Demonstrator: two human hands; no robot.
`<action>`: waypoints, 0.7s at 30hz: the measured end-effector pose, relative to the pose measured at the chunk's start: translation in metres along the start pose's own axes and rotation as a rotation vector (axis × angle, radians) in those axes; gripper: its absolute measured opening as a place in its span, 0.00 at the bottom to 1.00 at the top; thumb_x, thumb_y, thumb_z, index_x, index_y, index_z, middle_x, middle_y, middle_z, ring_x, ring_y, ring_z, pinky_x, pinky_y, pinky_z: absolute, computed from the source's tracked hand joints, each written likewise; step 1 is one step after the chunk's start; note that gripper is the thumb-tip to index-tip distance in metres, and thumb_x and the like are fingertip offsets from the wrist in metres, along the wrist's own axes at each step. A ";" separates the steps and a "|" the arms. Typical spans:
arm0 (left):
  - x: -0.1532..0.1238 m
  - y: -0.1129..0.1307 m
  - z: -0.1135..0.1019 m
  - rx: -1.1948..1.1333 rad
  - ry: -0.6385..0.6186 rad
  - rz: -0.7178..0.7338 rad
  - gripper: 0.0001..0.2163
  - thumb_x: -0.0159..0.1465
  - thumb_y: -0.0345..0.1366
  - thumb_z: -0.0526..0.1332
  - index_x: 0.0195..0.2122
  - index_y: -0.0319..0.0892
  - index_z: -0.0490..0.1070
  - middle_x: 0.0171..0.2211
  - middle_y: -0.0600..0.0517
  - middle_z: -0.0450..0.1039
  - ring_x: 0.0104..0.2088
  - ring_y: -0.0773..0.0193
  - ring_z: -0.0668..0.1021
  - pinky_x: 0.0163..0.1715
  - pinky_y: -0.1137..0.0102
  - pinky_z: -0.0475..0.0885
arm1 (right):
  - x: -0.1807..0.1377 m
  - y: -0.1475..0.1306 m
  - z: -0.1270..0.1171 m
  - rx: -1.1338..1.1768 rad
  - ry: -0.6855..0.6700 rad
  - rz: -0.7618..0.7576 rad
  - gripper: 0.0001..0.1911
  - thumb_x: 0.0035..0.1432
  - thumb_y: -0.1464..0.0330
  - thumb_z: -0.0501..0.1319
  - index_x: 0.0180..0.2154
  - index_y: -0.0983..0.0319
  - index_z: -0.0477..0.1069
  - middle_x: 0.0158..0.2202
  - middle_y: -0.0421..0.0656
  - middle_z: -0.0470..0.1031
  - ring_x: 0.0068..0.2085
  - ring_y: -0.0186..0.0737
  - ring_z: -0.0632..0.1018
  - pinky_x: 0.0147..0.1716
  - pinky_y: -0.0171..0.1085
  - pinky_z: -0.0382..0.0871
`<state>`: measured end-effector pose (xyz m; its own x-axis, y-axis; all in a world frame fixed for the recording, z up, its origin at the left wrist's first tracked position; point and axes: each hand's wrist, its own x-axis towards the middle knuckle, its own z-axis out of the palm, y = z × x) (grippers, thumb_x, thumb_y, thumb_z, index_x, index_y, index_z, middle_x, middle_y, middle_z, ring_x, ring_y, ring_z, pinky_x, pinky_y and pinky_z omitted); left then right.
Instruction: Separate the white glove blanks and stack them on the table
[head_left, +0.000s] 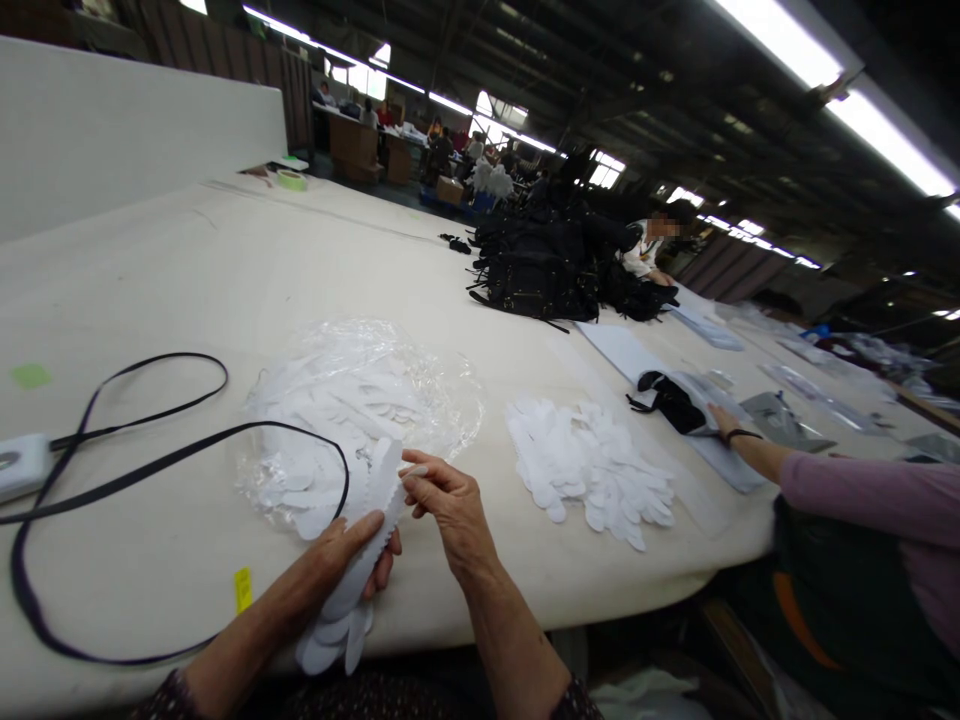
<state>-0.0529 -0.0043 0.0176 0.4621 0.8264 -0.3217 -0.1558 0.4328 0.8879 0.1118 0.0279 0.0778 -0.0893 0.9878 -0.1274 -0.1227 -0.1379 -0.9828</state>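
A bundle of white, round-ended strips with scalloped edges [354, 585] is held in my left hand [341, 555], its lower ends fanning out over the table's front edge. At the bundle's upper end, the thumb and fingers of my right hand [442, 495] are closed in a pinch on the edge of a white strip [388, 465]. Just beyond my hands, an opened clear plastic bag [442, 400] holds a heap of similar white pieces [330, 400]. To the right of my right hand lies a loose pile of white strips [585, 465].
A long black strap [187, 450] loops across the table's left side beside a white device [22, 465]. Black bags [536, 265] are heaped farther back. On the right, a co-worker's hand [724, 425] touches a plastic-wrapped black item [675, 400]. Green tape [291, 180] lies at the far left.
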 end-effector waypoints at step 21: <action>0.005 -0.014 -0.007 -0.089 -0.048 0.007 0.28 0.64 0.60 0.50 0.33 0.39 0.75 0.17 0.49 0.76 0.14 0.67 0.73 0.15 0.75 0.63 | 0.000 0.009 0.010 0.134 0.107 0.002 0.12 0.45 0.69 0.71 0.35 0.62 0.77 0.24 0.36 0.73 0.22 0.27 0.68 0.22 0.30 0.61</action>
<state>-0.0548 -0.0034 0.0009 0.5021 0.8121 -0.2973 -0.2352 0.4590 0.8567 0.1011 0.0255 0.0705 0.0152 0.9885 -0.1502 -0.2540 -0.1415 -0.9568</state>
